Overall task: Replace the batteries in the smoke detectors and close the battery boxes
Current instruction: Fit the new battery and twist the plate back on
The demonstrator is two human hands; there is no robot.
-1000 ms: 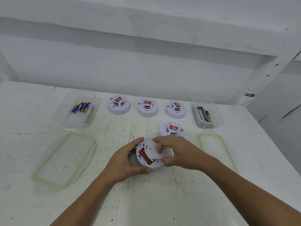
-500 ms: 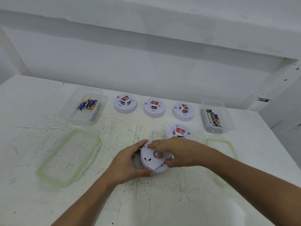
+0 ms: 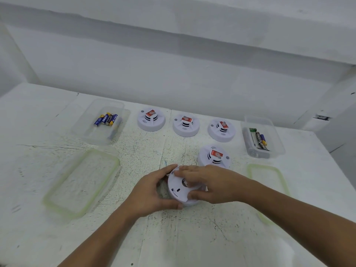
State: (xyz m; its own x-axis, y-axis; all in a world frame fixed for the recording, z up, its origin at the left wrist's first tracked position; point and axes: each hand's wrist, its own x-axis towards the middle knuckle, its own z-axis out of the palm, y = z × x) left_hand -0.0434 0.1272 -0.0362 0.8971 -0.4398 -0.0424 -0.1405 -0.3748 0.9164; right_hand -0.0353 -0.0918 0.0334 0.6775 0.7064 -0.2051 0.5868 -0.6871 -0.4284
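A white round smoke detector (image 3: pixel 178 190) lies upside down on the table, its back cover on top. My left hand (image 3: pixel 152 193) grips its left rim with thumb and fingers curled round it. My right hand (image 3: pixel 210 183) lies over the cover, fingers across the top and thumb at the near edge. Three more detectors (image 3: pixel 151 119) (image 3: pixel 185 125) (image 3: pixel 221 130) stand in a row behind, and another detector (image 3: pixel 214 157) sits just beyond my right hand. Blue batteries (image 3: pixel 107 119) lie in a clear box at the left; other batteries (image 3: pixel 259 138) lie in a clear box at the right.
A green-rimmed clear lid (image 3: pixel 81 182) lies at the left, and a second lid (image 3: pixel 267 178) lies at the right, partly under my right forearm. The white wall rises behind the table (image 3: pixel 173 237). The table's right edge runs past the right box (image 3: pixel 277 139).
The cover has come down over the detector's battery bay, hiding the red battery seen one second ago. My right hand moved further over the cover. The camera shifted slightly.
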